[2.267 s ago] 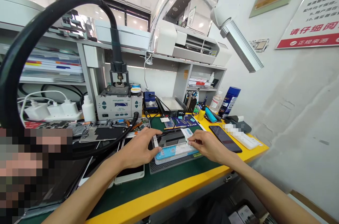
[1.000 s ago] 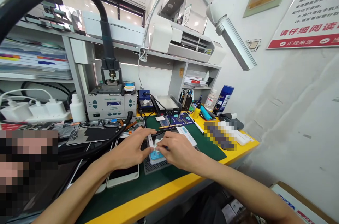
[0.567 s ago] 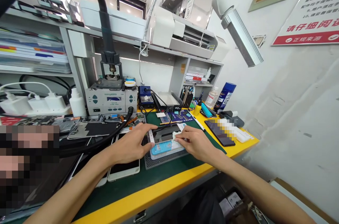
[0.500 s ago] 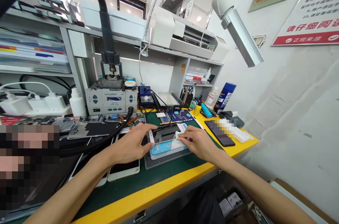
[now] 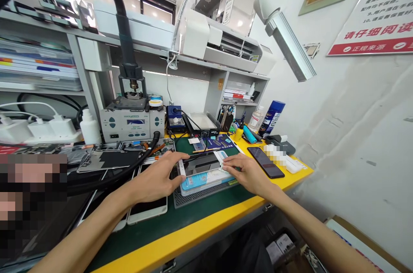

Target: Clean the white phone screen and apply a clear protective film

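A white phone (image 5: 201, 169) with a dark screen lies on a perforated black mat (image 5: 206, 190) at the middle of the green bench mat (image 5: 193, 212). A blue and white film strip (image 5: 200, 180) covers its near edge. My left hand (image 5: 155, 178) rests at the phone's left end, fingers stretched flat, thumb against the frame. My right hand (image 5: 247, 172) lies flat on the phone's right end, fingertips pressing the film there.
A hot-air station (image 5: 131, 122) and black hose (image 5: 122, 27) stand behind. Another white phone (image 5: 146, 209) lies left of the mat. A dark phone (image 5: 265, 162), a blue spray can (image 5: 271, 117) and bottles sit at right. A lamp head (image 5: 287, 44) hangs overhead. The yellow bench edge (image 5: 200, 232) is near.
My right hand swept from the phone's left part, beside my left hand, out to its right end along the film. My left hand has stayed at the left end.
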`<action>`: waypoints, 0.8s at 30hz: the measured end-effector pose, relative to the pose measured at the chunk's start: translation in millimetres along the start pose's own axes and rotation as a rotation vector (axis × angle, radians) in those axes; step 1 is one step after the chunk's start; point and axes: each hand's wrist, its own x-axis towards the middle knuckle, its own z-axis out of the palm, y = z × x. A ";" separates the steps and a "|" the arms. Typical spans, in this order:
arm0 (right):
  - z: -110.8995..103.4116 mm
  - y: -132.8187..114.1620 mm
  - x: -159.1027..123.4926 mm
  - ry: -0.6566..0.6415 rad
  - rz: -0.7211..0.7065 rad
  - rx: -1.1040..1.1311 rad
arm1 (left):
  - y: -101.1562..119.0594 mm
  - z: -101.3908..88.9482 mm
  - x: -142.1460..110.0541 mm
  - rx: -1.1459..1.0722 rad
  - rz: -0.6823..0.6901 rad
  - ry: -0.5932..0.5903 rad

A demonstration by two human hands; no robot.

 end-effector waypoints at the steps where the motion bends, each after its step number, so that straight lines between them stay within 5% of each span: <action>1: 0.2 -0.2 -0.2 -0.001 -0.002 0.005 | 0.2 0.2 0.2 0.000 0.001 0.007; 12: 1.0 -6.9 5.1 0.005 0.144 -0.017 | 3.1 -0.5 0.1 0.048 -0.001 -0.002; 24: 8.5 -4.4 18.7 0.004 0.149 -0.133 | 5.1 -2.5 -0.5 0.103 -0.007 0.026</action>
